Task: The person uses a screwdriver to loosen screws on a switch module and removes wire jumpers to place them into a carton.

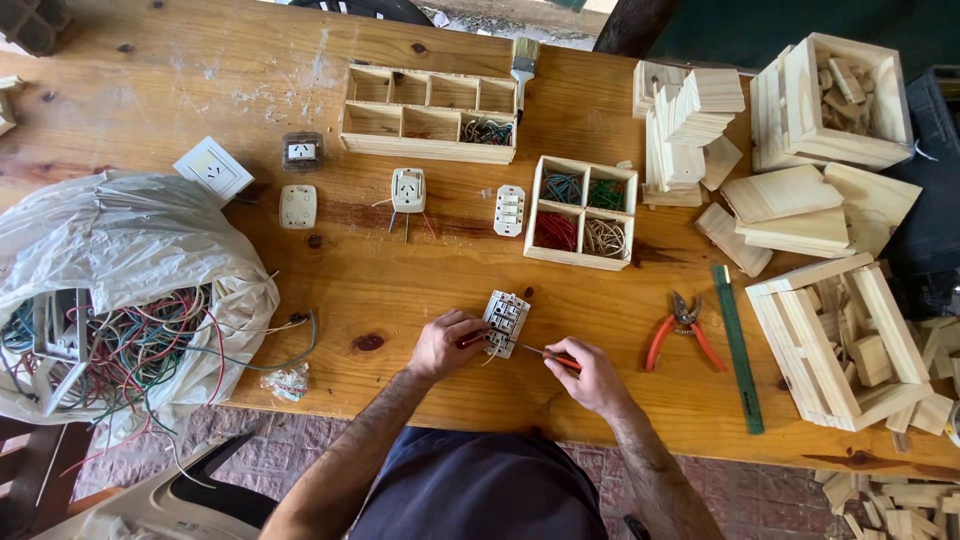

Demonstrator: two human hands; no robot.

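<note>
Head view is looking straight down on a wooden desk [400,290]. Both forearms are reaching in from the near edge, bent inward at the elbows so the hands are meeting just past the edge. The left hand [445,345] is curling closed around the near side of a white switch module [506,322], steadying it flat on the desk. The right hand [592,375] is gripping a screwdriver [540,352] with a red handle, its shaft lying nearly level and its tip touching the module; the contact point itself is too small to make out.

Right of the hands, red-handled pliers [683,330] are lying open beside a green ruler [738,345]. A slatted wooden crate [840,340] is holding offcuts at the right edge. At the left, a crumpled clear plastic bag [110,280] is spilling tangled coloured wires over the desk edge; its contents are partly hidden.

Farther off, a four-compartment wooden box [584,212] is holding blue, green, red and pale wire coils. White sockets and plates [297,206] are lying in a loose row left of it. Beyond, a longer divided wooden tray [430,115] is sitting by a paintbrush [523,62], with stacked wooden boards [690,125] to the right. A second crate [845,100] is being cut off by the frame.
</note>
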